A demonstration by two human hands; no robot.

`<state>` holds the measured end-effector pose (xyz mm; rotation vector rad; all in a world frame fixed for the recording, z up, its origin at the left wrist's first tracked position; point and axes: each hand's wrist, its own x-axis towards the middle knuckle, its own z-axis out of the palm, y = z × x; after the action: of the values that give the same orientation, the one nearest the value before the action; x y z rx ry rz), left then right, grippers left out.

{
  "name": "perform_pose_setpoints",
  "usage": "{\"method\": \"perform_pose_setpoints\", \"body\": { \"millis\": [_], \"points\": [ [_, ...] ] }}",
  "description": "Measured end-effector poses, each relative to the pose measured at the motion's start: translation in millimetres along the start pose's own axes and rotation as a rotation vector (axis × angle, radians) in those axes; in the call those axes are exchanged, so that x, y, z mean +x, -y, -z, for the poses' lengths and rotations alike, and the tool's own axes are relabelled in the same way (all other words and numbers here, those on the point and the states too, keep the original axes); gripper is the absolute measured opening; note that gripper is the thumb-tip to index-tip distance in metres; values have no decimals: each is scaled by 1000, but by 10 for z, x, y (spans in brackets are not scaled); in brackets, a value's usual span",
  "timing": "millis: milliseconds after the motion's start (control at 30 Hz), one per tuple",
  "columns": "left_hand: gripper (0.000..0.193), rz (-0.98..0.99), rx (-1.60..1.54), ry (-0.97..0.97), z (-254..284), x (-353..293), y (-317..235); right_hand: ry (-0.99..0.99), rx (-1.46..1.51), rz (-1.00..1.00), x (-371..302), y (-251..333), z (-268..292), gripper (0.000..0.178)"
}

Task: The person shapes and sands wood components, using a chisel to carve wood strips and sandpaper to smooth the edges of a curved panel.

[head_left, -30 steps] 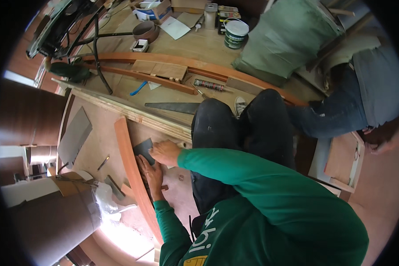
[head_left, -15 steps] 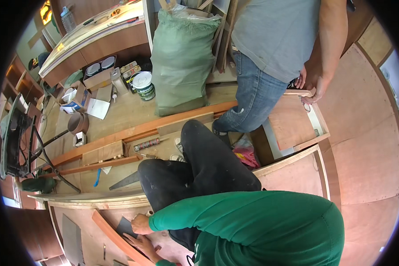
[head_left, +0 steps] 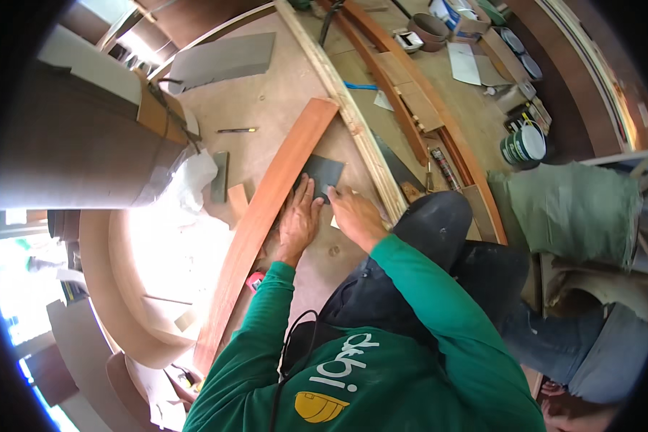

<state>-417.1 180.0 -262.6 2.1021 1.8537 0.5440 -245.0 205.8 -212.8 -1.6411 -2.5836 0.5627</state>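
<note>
A dark grey sheet [head_left: 327, 170] lies on the pale wooden panel, against a long curved reddish-brown wood strip [head_left: 266, 194]. My left hand [head_left: 300, 219] rests flat with its fingers stretched over the sheet's left side, beside the strip. At the sheet's lower right edge, my right hand [head_left: 358, 217] is closed, its fingers curled and its fingertips on the sheet. A small pale spot shows at those fingertips; I cannot make out what they grip.
A pencil [head_left: 237, 130], a narrow grey piece [head_left: 219, 177] and a large grey sheet [head_left: 227, 61] lie on the panel. A pale board edge [head_left: 345, 108] bounds it. A red object [head_left: 255, 281] sits by my left sleeve. Another person's legs [head_left: 561, 345] are at lower right.
My view has swung left, bringing the panel and both hands toward the middle of the picture. Both hands stay at the dark grey sheet; the left lies flat and the right stays closed.
</note>
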Motion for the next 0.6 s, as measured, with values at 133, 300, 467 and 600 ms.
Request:
{"method": "perform_pose_setpoints", "body": {
  "millis": [133, 300, 467, 600],
  "points": [
    [54, 6, -146, -42, -94, -88, 9, 53, 7, -4, 94, -171, -12, 41],
    [53, 10, -123, -40, -92, -50, -99, 53, -45, -9, 76, -184, 25, 41],
    [52, 17, -195, -31, -50, 49, -165, 70, -1, -56, 227, -380, 136, 45],
    [54, 18, -155, -20, -82, 17, -28, 60, -88, -19, 150, -203, -4, 40]
  ]
}}
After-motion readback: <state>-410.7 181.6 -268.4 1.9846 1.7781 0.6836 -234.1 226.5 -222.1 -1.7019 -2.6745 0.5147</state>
